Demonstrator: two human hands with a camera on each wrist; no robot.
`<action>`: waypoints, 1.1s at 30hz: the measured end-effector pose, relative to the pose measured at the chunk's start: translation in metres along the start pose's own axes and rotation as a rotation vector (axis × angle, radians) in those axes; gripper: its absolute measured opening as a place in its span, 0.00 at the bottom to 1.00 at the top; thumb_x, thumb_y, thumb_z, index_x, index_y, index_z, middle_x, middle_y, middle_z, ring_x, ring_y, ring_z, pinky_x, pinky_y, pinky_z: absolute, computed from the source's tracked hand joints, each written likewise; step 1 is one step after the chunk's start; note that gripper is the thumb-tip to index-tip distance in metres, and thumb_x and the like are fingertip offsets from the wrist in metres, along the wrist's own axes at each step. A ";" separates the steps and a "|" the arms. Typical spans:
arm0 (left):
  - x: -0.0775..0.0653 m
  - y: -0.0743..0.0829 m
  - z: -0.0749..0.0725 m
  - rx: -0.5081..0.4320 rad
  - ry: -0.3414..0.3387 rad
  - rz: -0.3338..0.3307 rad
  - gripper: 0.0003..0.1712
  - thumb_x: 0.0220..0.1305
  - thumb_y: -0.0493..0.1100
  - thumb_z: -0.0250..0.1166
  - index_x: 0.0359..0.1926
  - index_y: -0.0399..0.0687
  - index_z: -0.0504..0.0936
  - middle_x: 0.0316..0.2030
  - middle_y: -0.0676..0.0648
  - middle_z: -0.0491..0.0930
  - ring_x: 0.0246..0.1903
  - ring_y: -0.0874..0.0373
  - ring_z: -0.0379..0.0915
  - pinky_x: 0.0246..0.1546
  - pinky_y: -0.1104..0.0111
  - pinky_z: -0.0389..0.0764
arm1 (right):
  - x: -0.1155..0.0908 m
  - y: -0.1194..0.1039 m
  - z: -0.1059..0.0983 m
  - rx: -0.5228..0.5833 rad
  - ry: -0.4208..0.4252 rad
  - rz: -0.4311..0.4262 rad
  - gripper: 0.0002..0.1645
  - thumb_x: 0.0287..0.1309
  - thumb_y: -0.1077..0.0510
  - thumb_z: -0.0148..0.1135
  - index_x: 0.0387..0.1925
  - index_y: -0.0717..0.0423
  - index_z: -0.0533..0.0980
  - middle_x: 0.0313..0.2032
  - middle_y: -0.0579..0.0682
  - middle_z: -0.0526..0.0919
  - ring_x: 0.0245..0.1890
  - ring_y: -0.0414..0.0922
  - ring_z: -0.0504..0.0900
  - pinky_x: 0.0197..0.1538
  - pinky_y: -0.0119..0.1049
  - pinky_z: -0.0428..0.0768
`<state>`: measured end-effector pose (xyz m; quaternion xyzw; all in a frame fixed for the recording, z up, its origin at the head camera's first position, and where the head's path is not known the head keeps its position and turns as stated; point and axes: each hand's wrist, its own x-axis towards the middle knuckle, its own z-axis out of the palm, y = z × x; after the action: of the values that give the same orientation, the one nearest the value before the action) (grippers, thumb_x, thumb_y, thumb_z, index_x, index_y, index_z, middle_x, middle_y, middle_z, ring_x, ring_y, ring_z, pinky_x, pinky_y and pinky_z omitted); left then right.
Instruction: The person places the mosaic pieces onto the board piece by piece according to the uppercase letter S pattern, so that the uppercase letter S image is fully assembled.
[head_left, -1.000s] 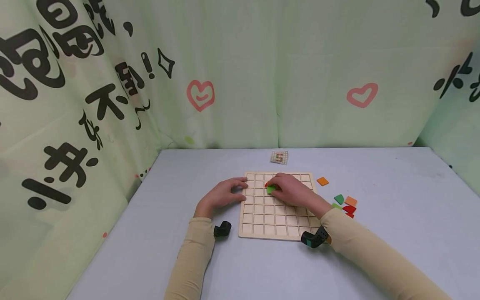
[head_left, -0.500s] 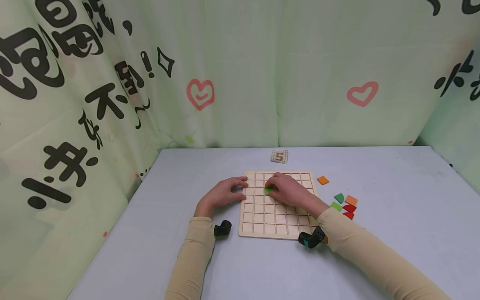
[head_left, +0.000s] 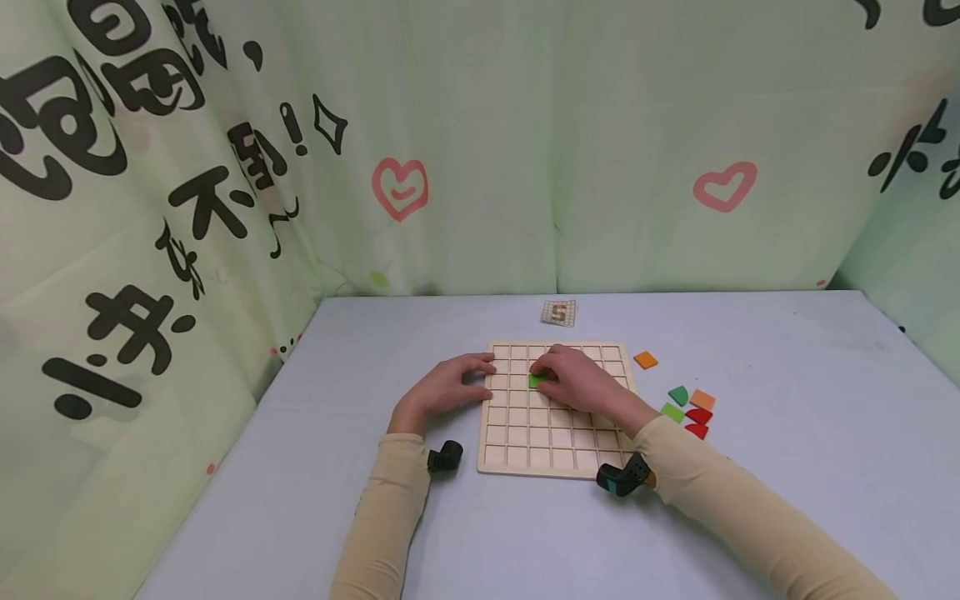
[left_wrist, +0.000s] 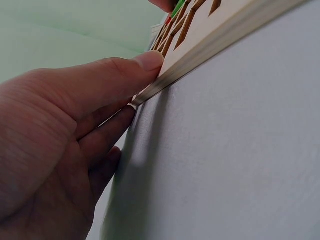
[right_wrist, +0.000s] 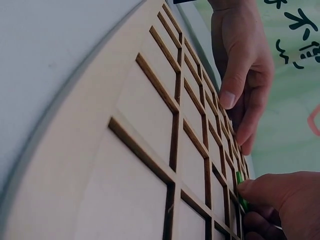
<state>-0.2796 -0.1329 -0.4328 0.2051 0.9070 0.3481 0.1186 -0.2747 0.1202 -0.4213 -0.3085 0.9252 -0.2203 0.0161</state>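
Head and wrist views of two hands at a wooden grid board (head_left: 513, 437) on a pale counter (head_left: 787, 375). We see the board lying flat, its near edge running left to right and its side edges pointing away from the person; foreshortening keeps us from telling which dimension is longer. The green tile (head_left: 534, 381) is at the board's upper left part, pinched between thumb and fingers of the right hand (head_left: 581, 382). Its exposed left edge follows the grid lines; the fingers cover the rest, so we cannot tell its long axis or whether it is seated in a cell. The left hand (head_left: 446, 390), fingers extended and loose, touches the board's left edge. A small red piece (left_wrist: 168, 21) shows beside the green in the left wrist view. To the right of the board we note an orange tile (head_left: 645, 360), set diagonally to the grid, and a cluster of loose tiles (head_left: 701, 416) turned various ways. Beyond the far edge lies a patterned card (head_left: 558, 313).
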 end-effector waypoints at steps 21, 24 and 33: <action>0.000 0.001 0.001 -0.008 0.001 -0.004 0.22 0.64 0.42 0.69 0.59 0.44 0.81 0.72 0.50 0.69 0.75 0.51 0.57 0.75 0.57 0.61 | -0.015 0.005 -0.014 0.067 0.038 0.071 0.14 0.64 0.61 0.63 0.49 0.63 0.82 0.42 0.54 0.83 0.41 0.47 0.79 0.48 0.44 0.81; 0.000 0.001 0.001 -0.011 0.002 -0.010 0.22 0.64 0.41 0.69 0.59 0.43 0.81 0.72 0.50 0.69 0.75 0.51 0.57 0.75 0.57 0.60 | -0.028 0.013 -0.022 0.090 0.053 0.128 0.15 0.66 0.59 0.62 0.51 0.63 0.81 0.44 0.55 0.82 0.43 0.49 0.80 0.49 0.46 0.82; -0.001 0.001 0.002 -0.027 0.005 -0.030 0.23 0.64 0.42 0.68 0.60 0.44 0.81 0.72 0.51 0.68 0.75 0.52 0.56 0.75 0.57 0.61 | -0.083 0.040 -0.048 0.112 0.091 0.282 0.20 0.67 0.57 0.62 0.55 0.64 0.78 0.49 0.59 0.82 0.46 0.52 0.81 0.49 0.49 0.84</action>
<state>-0.2777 -0.1314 -0.4334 0.1890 0.9056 0.3588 0.1244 -0.2386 0.2159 -0.4036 -0.1636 0.9454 -0.2808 0.0221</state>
